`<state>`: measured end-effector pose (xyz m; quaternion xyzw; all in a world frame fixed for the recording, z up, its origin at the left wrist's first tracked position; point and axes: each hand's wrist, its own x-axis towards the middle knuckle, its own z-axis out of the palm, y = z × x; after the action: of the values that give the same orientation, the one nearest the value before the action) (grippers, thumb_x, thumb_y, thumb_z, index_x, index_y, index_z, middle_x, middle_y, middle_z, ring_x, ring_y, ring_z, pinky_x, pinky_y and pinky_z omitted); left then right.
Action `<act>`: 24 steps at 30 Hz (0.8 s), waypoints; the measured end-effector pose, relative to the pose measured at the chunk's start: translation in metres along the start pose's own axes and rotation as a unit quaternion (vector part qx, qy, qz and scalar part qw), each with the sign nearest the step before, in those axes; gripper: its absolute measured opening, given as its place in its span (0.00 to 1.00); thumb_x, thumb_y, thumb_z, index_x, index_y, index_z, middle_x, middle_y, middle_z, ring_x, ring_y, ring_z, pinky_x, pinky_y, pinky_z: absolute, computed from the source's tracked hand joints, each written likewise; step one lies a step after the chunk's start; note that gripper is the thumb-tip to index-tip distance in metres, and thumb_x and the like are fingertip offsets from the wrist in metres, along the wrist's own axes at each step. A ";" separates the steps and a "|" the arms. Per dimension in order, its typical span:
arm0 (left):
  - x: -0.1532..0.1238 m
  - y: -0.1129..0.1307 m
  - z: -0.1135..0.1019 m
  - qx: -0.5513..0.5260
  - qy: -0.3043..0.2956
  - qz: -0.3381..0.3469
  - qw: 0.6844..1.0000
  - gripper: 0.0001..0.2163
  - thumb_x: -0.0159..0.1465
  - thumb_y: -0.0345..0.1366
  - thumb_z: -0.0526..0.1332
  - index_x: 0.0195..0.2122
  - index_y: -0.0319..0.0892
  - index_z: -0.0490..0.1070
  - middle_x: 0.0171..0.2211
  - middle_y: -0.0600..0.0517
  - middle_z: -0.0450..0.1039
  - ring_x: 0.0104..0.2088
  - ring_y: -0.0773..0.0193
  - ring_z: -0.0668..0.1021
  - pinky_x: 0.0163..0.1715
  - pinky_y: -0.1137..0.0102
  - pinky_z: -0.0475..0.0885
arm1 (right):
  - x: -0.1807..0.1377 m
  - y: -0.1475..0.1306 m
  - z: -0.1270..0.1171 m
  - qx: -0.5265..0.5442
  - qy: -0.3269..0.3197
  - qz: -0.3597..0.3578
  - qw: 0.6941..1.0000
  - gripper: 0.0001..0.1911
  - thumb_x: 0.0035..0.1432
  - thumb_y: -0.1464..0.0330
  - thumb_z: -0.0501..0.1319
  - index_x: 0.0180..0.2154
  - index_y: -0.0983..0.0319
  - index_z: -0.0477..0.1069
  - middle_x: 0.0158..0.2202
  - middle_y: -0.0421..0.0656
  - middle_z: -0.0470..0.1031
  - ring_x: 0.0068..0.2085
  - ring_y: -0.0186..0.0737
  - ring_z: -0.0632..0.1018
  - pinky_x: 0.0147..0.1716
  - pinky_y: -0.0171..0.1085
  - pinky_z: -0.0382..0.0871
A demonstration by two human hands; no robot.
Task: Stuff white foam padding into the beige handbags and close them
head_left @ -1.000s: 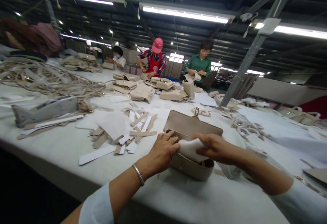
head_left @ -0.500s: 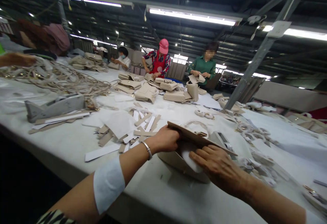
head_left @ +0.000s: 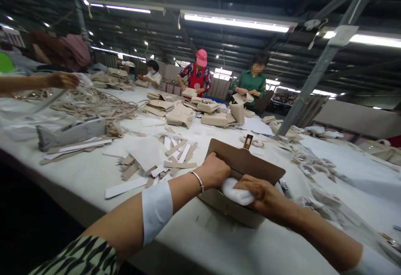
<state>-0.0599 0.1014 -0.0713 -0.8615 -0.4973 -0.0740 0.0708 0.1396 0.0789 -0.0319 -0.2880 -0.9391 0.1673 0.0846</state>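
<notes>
A beige handbag (head_left: 242,162) lies on the white table (head_left: 219,245) with its flap raised and a metal clasp (head_left: 248,141) at the flap's edge. My left hand (head_left: 214,170) is closed on the bag's opening at its left end. My right hand (head_left: 265,193) is closed on a wad of white stuffing paper (head_left: 234,192) and presses it into the bag's mouth. A silver bangle is on my left wrist.
Beige and white strips (head_left: 163,160) lie scattered left of the bag, past them a grey tool (head_left: 70,133) and a tangle of straps (head_left: 94,101). Finished bags (head_left: 216,118) are piled farther back. Three workers stand at the far side; another person's hand (head_left: 62,80) reaches in at left.
The bag's flap, lowered half a second ago, is up again. My right hand has gone from lying flat on the paper to gripping it at the bag's mouth. The hand at left reached farther in.
</notes>
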 end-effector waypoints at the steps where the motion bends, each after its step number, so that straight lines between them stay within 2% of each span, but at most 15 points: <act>1: 0.000 -0.001 0.000 0.004 0.009 0.015 1.000 0.08 0.58 0.30 0.58 0.27 0.38 0.76 0.26 0.41 0.77 0.30 0.54 0.78 0.40 0.55 0.65 | 0.000 -0.002 -0.001 0.021 -0.008 -0.011 1.000 0.13 0.50 0.78 0.55 0.35 0.60 0.74 0.33 0.40 0.69 0.34 0.35 0.72 0.33 0.31 0.64; 5: 0.000 -0.004 0.002 0.018 0.049 0.063 0.997 0.07 0.57 0.29 0.59 0.26 0.39 0.76 0.25 0.43 0.77 0.28 0.56 0.78 0.40 0.57 0.64 | -0.001 -0.002 -0.002 0.067 -0.008 -0.041 0.997 0.16 0.48 0.80 0.54 0.37 0.62 0.75 0.35 0.42 0.73 0.35 0.36 0.74 0.35 0.32 0.66; 8: 0.002 -0.005 0.003 -0.012 0.062 0.020 0.998 0.08 0.58 0.33 0.60 0.25 0.40 0.76 0.25 0.44 0.78 0.29 0.57 0.78 0.41 0.58 0.63 | -0.002 0.005 -0.001 0.074 -0.015 -0.045 0.996 0.17 0.51 0.78 0.54 0.40 0.62 0.75 0.44 0.46 0.74 0.43 0.41 0.75 0.44 0.36 0.67; 11: 0.003 -0.002 0.003 -0.048 0.078 -0.032 0.995 0.12 0.61 0.40 0.58 0.26 0.41 0.76 0.26 0.45 0.78 0.31 0.57 0.79 0.40 0.59 0.64 | 0.002 0.012 -0.001 0.103 -0.045 -0.028 0.993 0.16 0.52 0.74 0.58 0.43 0.62 0.75 0.55 0.50 0.68 0.53 0.47 0.71 0.52 0.41 0.63; 13: 0.001 0.001 0.003 -0.056 0.079 -0.045 0.994 0.13 0.62 0.41 0.57 0.26 0.42 0.76 0.27 0.46 0.78 0.31 0.57 0.79 0.39 0.60 0.64 | 0.007 0.011 -0.002 0.112 -0.086 -0.028 0.990 0.15 0.51 0.72 0.58 0.42 0.62 0.75 0.50 0.49 0.72 0.51 0.47 0.72 0.51 0.41 0.64; 15: -0.001 0.002 0.002 -0.049 0.080 -0.039 0.995 0.11 0.60 0.38 0.58 0.26 0.41 0.76 0.26 0.46 0.78 0.29 0.57 0.78 0.39 0.59 0.63 | 0.013 0.006 -0.004 0.090 -0.108 -0.034 0.989 0.14 0.50 0.73 0.57 0.40 0.62 0.75 0.40 0.45 0.76 0.42 0.43 0.75 0.46 0.38 0.67; 17: -0.001 0.001 0.000 -0.018 0.101 0.016 0.995 0.08 0.59 0.35 0.59 0.27 0.40 0.75 0.26 0.45 0.77 0.29 0.56 0.78 0.40 0.58 0.63 | 0.018 -0.001 -0.004 0.051 -0.083 -0.022 0.995 0.14 0.47 0.75 0.55 0.36 0.62 0.74 0.34 0.42 0.76 0.36 0.40 0.74 0.41 0.36 0.67; 20: 0.003 0.000 -0.005 0.027 0.132 0.159 0.978 0.06 0.60 0.33 0.58 0.30 0.40 0.74 0.29 0.48 0.77 0.32 0.57 0.77 0.40 0.59 0.63 | 0.020 -0.009 -0.002 0.030 -0.036 0.012 0.999 0.08 0.47 0.73 0.55 0.30 0.63 0.72 0.32 0.42 0.74 0.34 0.39 0.73 0.37 0.35 0.66; 22: 0.008 -0.001 -0.009 0.023 0.097 0.214 0.972 0.07 0.63 0.33 0.56 0.34 0.42 0.74 0.33 0.49 0.78 0.34 0.58 0.77 0.33 0.63 0.64 | 0.018 -0.008 0.000 0.046 -0.036 0.022 0.998 0.07 0.49 0.71 0.55 0.30 0.62 0.71 0.32 0.42 0.75 0.33 0.40 0.73 0.36 0.35 0.68; 24: 0.014 -0.002 -0.012 -0.007 0.036 0.229 0.973 0.09 0.64 0.32 0.53 0.38 0.44 0.73 0.38 0.50 0.77 0.37 0.60 0.77 0.26 0.67 0.62 | 0.014 0.000 0.005 0.059 -0.052 0.021 0.997 0.09 0.51 0.69 0.56 0.34 0.61 0.73 0.34 0.43 0.77 0.34 0.42 0.76 0.36 0.34 0.70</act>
<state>-0.0552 0.1120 -0.0564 -0.9497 -0.2836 -0.0902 0.0970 0.1269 0.0860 -0.0353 -0.2929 -0.9246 0.2386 0.0488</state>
